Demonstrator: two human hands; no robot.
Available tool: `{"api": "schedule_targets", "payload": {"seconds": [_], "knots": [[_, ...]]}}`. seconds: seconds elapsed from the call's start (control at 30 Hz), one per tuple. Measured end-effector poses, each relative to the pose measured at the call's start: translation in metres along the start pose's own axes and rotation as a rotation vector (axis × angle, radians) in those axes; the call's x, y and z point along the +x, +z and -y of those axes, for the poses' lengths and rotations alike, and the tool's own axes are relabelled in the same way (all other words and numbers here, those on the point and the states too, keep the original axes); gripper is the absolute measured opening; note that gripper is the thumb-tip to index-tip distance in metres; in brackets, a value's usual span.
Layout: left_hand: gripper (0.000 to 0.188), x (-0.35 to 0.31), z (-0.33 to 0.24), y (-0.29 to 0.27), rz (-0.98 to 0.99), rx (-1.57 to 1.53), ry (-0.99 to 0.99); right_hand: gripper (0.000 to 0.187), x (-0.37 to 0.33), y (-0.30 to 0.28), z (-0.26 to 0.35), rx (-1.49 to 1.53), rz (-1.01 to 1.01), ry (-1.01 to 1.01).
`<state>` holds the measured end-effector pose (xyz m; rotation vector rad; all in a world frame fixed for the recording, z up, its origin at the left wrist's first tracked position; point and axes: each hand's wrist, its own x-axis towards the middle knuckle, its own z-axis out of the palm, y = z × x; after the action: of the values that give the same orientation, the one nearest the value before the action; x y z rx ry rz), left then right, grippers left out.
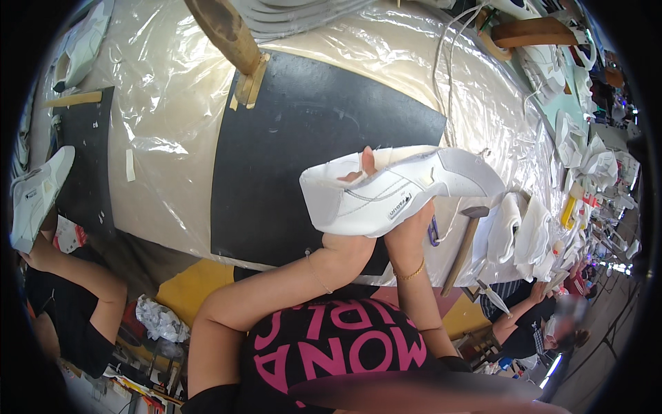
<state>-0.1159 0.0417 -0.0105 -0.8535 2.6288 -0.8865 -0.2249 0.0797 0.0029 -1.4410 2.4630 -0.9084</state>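
A white shoe upper (386, 193) with grey trim and stitched lines is held up over the black mat (289, 152), its toe end to the right. My left hand (350, 248) grips it from below at the left end, and fingertips show through its opening. My right hand (412, 231) is closed on its lower edge nearer the middle, with most fingers hidden behind it. Just right of my right hand lies a small purple-handled tool (433, 232), partly covered. Beyond that is a hammer (466, 245) with a wooden handle.
Clear plastic sheet (165, 69) covers the table. A wooden post (231, 38) stands at the mat's far edge, near stacked grey-white pieces (296, 17). White uppers (517, 228) and a cord (445, 69) lie right. Co-workers (83, 297) sit left and right (531, 317).
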Motion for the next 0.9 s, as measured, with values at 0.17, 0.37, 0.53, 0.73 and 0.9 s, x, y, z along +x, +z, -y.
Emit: {"api": "schedule_targets", "payload": {"seconds": [0.17,0.37,0.53,0.73,0.9], "knots": [[0.052,0.002,0.008,-0.008,-0.072,-0.596,-0.042,0.026,0.002,-0.002,0.007,0.045,0.068,0.154],[0.052,-0.007,0.012,-0.001,-0.291,-0.514,0.039,0.024,0.002,0.000,0.015,0.207,-0.004,0.202],[0.047,-0.006,0.007,-0.003,-0.330,-0.629,0.046,0.019,-0.012,-0.018,0.011,-0.102,-0.034,-0.064],[0.048,-0.005,-0.003,-0.006,-0.296,-0.509,0.004,0.019,-0.030,-0.016,0.010,-0.002,-0.088,0.075],[0.050,-0.011,-0.004,-0.005,-0.249,-0.523,0.051,0.014,-0.024,-0.010,0.003,0.042,-0.067,-0.009]]}}
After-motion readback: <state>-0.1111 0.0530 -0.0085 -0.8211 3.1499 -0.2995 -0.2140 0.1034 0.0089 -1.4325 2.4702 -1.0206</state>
